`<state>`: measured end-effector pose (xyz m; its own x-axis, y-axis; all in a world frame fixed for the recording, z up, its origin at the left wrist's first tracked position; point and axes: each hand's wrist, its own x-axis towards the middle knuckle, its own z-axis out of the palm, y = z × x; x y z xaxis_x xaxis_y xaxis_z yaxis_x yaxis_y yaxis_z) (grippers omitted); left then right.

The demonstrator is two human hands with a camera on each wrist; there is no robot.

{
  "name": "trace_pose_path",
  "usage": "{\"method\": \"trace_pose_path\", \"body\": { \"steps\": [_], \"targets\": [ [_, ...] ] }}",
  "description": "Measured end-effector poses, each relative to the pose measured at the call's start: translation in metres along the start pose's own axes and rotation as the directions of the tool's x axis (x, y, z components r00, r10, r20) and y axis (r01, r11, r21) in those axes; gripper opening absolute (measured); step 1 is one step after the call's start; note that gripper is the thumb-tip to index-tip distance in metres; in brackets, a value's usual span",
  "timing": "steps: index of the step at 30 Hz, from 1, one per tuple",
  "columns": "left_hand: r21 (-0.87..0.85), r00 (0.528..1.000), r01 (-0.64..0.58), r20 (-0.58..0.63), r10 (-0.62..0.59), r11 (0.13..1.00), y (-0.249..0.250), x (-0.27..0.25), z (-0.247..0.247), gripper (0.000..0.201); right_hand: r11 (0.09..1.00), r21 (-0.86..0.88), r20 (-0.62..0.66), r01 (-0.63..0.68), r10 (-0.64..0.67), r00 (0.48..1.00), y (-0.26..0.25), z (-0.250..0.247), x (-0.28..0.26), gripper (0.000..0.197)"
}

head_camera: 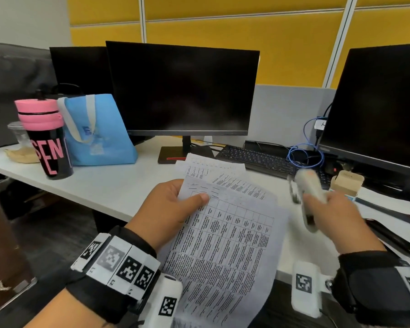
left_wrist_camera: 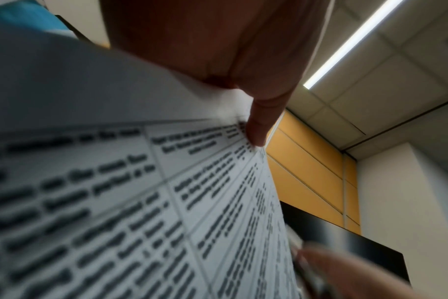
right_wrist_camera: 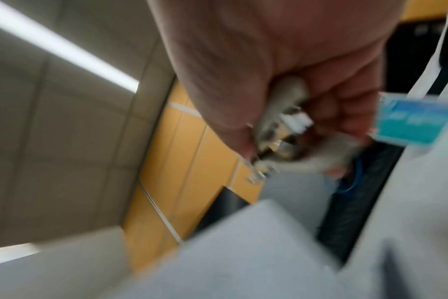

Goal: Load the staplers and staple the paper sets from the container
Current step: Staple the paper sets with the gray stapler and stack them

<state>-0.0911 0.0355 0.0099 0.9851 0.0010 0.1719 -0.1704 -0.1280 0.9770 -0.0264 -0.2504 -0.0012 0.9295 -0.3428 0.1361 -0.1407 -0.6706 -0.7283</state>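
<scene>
Paper set in the left hand, stapler in the right, both above the table.

The left hand [head_camera: 168,209] pinches the printed paper set [head_camera: 225,247] near its top corner, thumb on the front sheet. The right hand [head_camera: 334,218] has its fingers [right_wrist_camera: 345,113] curled round a pale stapler [head_camera: 307,195], blurred, just right of the sheets, over the white table [head_camera: 109,185] before the keyboard [head_camera: 258,160].

stapler [head_camera: 305,197] motion-blurred, paper set [head_camera: 223,245] cut off below
</scene>
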Motion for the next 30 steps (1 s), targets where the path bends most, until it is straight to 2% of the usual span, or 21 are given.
{"method": "trace_pose_path", "body": {
  "steps": [1,2,4,5,6,7,9,12,15,18,23,30],
  "targets": [
    [0.023,1.0,-0.01,0.008,0.01,1.0,0.001,0.0,0.002,0.017,0.975,0.219,-0.066,0.047,-0.033,0.997,-0.01,-0.007,-0.006,0.031],
    [0.046,1.0,-0.022,0.018,0.021,0.999,0.003,0.0,0.004,0.016,0.891,0.442,-0.112,0.099,-0.055,0.992,-0.023,-0.013,-0.014,0.031],
    [0.071,0.998,-0.044,0.042,0.041,0.997,0.008,0.0,0.011,0.015,0.598,0.787,-0.105,0.153,-0.115,0.988,-0.048,-0.02,-0.032,0.034],
    [0.08,0.997,-0.058,0.054,0.054,0.995,0.01,0.0,0.016,0.015,0.463,0.874,-0.086,0.149,-0.154,0.984,-0.059,-0.02,-0.039,0.03],
    [0.092,0.995,-0.077,0.066,0.071,0.993,0.012,0.0,0.02,0.014,0.368,0.92,-0.07,0.135,-0.184,0.98,-0.068,-0.019,-0.045,0.02],
    [0.111,0.993,-0.097,0.074,0.089,0.989,0.015,-0.001,0.025,0.013,0.318,0.94,-0.06,0.122,-0.201,0.978,-0.078,-0.017,-0.052,0.012],
    [0.15,0.989,-0.135,0.079,0.124,0.979,0.018,-0.003,0.033,0.011,0.344,0.929,-0.062,0.135,-0.215,0.975,-0.09,-0.008,-0.062,0.019],
    [0.2,0.982,-0.185,0.084,0.171,0.962,0.023,-0.006,0.041,0.01,0.511,0.833,-0.117,0.211,-0.21,0.971,-0.093,0.004,-0.071,0.04],
    [0.19,0.977,-0.209,0.086,0.195,0.959,0.025,-0.009,0.044,0.01,0.591,0.76,-0.162,0.27,-0.231,0.959,-0.093,0.006,-0.077,0.054],
    [0.174,0.972,-0.228,0.102,0.213,0.958,0.027,-0.011,0.046,0.011,0.6,0.741,-0.198,0.3,-0.232,0.952,-0.093,0.005,-0.078,0.061],
    [0.141,0.966,-0.245,0.121,0.229,0.959,0.031,-0.014,0.048,0.012,0.574,0.748,-0.244,0.335,-0.231,0.942,-0.091,0.006,-0.073,0.04],
    [0.086,0.964,-0.23,0.154,0.215,0.969,0.031,-0.017,0.05,0.015,0.516,0.745,-0.302,0.423,-0.305,0.903,-0.092,0.004,-0.073,0.037]
  ]
}}
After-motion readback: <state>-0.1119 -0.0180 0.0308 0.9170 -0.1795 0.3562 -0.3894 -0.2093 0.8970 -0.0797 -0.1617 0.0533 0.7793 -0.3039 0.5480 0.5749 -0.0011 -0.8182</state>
